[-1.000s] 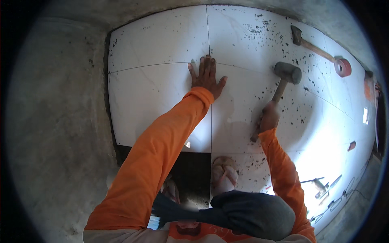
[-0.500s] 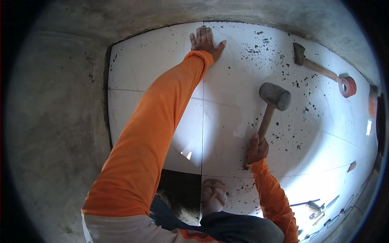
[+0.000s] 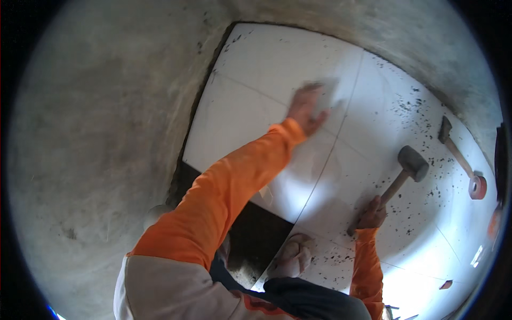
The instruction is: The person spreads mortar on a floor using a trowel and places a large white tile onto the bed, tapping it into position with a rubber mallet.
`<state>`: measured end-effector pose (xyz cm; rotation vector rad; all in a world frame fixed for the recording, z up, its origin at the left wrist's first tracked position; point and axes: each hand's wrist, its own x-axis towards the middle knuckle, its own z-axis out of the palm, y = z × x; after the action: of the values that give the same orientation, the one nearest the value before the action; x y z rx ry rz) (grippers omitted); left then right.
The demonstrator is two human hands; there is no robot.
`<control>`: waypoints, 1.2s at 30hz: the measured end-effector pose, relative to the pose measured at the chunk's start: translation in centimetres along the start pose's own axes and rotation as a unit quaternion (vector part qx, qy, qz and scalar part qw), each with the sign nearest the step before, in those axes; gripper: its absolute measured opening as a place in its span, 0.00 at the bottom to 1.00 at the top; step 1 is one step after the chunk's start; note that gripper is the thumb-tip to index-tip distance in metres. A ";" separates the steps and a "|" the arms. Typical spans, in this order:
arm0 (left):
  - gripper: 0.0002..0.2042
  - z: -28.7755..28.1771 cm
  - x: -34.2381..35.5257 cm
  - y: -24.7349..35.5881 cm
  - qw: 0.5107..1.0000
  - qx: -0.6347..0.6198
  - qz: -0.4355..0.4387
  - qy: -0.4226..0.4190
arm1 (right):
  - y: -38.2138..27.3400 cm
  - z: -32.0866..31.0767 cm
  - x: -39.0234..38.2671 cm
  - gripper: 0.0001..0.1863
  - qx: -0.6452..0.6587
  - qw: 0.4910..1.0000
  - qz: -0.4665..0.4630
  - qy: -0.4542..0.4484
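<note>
My left hand [image 3: 308, 109], blurred by motion, is over the white floor tiles [image 3: 240, 122] near a joint line. Its thumb stands apart from the fingers and nothing is in it; whether it touches the tile I cannot tell. My right hand [image 3: 372, 214] is wrapped round the wooden handle of a rubber mallet [image 3: 413, 163]. The mallet's dark grey head points away from me, over or resting on the speckled tiles to the right.
A hatchet [image 3: 446, 130] lies at the far right, its handle end by a red roll of tape [image 3: 478, 188]. Dark crumbs are scattered on the tiles. Bare concrete walls [image 3: 106, 133] border the left and far sides. A dark untiled patch [image 3: 269, 224] lies beside my sandalled foot [image 3: 296, 253].
My left hand has lifted off the tile near the far wall and drawn back toward me. The view has turned left. The right hand keeps its hold on the mallet.
</note>
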<state>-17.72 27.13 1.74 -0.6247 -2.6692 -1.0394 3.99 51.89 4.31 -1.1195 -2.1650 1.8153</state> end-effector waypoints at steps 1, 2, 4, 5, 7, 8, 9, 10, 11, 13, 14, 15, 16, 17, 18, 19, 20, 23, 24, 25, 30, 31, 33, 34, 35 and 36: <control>0.32 -3.0 -4.0 -2.6 0.991 0.111 -0.066 -0.019 | 0.8 -0.1 -0.1 0.26 0.002 1.000 0.008 -0.012; 0.32 -5.4 -7.0 -5.5 0.969 0.212 -0.122 -0.033 | 1.7 -0.6 0.9 0.22 -0.035 0.999 -0.008 -0.010; 0.35 -8.7 -10.9 -8.2 0.899 0.350 -0.242 -0.103 | 2.7 -2.3 1.4 0.18 -0.087 0.996 -0.014 0.003; 0.34 -10.4 -13.3 -10.8 0.903 0.351 -0.238 -0.074 | 1.5 -2.5 1.5 0.18 -0.007 0.999 -0.012 -0.036; 0.34 -12.5 -18.4 -15.5 0.878 0.397 -0.266 -0.026 | 4.6 -4.1 2.8 0.17 0.156 0.980 0.041 -0.118; 0.35 -13.6 -21.3 -17.5 0.884 0.399 -0.245 -0.004 | 5.2 -4.5 2.5 0.17 0.130 0.986 0.038 -0.092; 0.34 -14.9 -23.3 -18.7 0.875 0.402 -0.268 -0.021 | 6.4 -4.6 2.2 0.17 0.108 0.991 0.043 -0.070; 0.34 -15.9 -24.1 -19.1 0.883 0.395 -0.255 0.003 | 4.3 -2.7 0.7 0.18 -0.025 1.000 -0.005 0.008; 0.33 -16.7 -24.6 -19.7 0.888 0.389 -0.244 0.027 | 3.1 -2.8 -0.6 0.18 -0.048 0.998 -0.002 0.028; 0.32 -17.9 -23.2 -19.2 0.878 0.394 -0.268 0.042 | 1.9 -3.8 -2.5 0.22 -0.088 0.995 -0.033 0.043; 0.31 -17.9 -22.1 -18.2 0.867 0.392 -0.306 0.037 | 2.0 -5.5 -3.0 0.22 -0.107 0.992 -0.034 0.058; 0.32 -17.2 -21.5 -17.8 0.864 0.390 -0.316 0.035 | 2.1 -7.7 -3.6 0.21 -0.195 0.977 -0.007 0.086; 0.33 -16.4 -20.8 -17.5 0.860 0.391 -0.326 0.035 | 2.2 -9.7 -4.2 0.21 -0.276 0.955 0.020 0.111; 0.33 -16.1 -20.5 -17.2 0.865 0.378 -0.329 0.028 | 2.1 -11.0 -5.4 0.23 -0.305 0.948 -0.018 0.096; 0.34 -15.9 -20.3 -16.8 0.864 0.375 -0.335 0.027 | 2.1 -11.4 -6.7 0.23 -0.314 0.944 -0.014 0.102; 0.34 -16.2 -20.4 -16.9 0.860 0.378 -0.341 0.030 | 2.2 -11.1 -7.8 0.24 -0.358 0.927 -0.013 0.112; 0.34 -16.4 -20.8 -17.2 0.861 0.375 -0.343 0.026 | 2.2 -10.9 -8.7 0.24 -0.401 0.908 -0.012 0.122; 0.35 -16.6 -21.1 -18.0 0.848 0.388 -0.359 0.037 | 3.4 -10.3 -10.9 0.25 -0.450 0.883 0.000 0.133; 0.35 -16.6 -21.0 -17.7 0.846 0.391 -0.361 0.038 | 3.6 -9.8 -11.5 0.25 -0.458 0.878 0.018 0.136; 0.35 -16.5 -21.0 -17.6 0.843 0.395 -0.363 0.039 | 3.6 -9.1 -12.0 0.26 -0.455 0.876 0.074 0.142; 0.35 -17.0 -22.3 -19.3 0.839 0.413 -0.350 0.060 | 5.9 -5.4 -13.2 0.30 -0.469 0.868 0.028 0.158; 0.35 -17.2 -22.8 -19.9 0.839 0.403 -0.357 0.071 | 8.0 -6.6 -12.9 0.30 -0.502 0.854 -0.046 0.129; 0.35 -15.9 -21.9 -19.6 0.856 0.374 -0.349 0.077 | 10.2 -9.5 -10.8 0.30 -0.554 0.825 -0.083 0.076; 0.35 -15.3 -20.4 -17.4 0.855 0.334 -0.395 0.040 | 9.7 -9.3 -11.2 0.31 -0.549 0.831 -0.052 0.070; 0.35 -15.3 -20.5 -17.9 0.855 0.380 -0.344 0.076 | 9.6 -7.8 -11.5 0.31 -0.535 0.843 -0.022 0.054; 0.35 -15.8 -20.0 -17.0 0.855 0.383 -0.341 0.076 | 7.6 -6.5 -12.4 0.32 -0.490 0.870 0.001 0.055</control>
<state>-7.06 -1.12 -3.59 0.5695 -2.8460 -0.0180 19.75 50.05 3.94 -1.2708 -3.0443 0.5030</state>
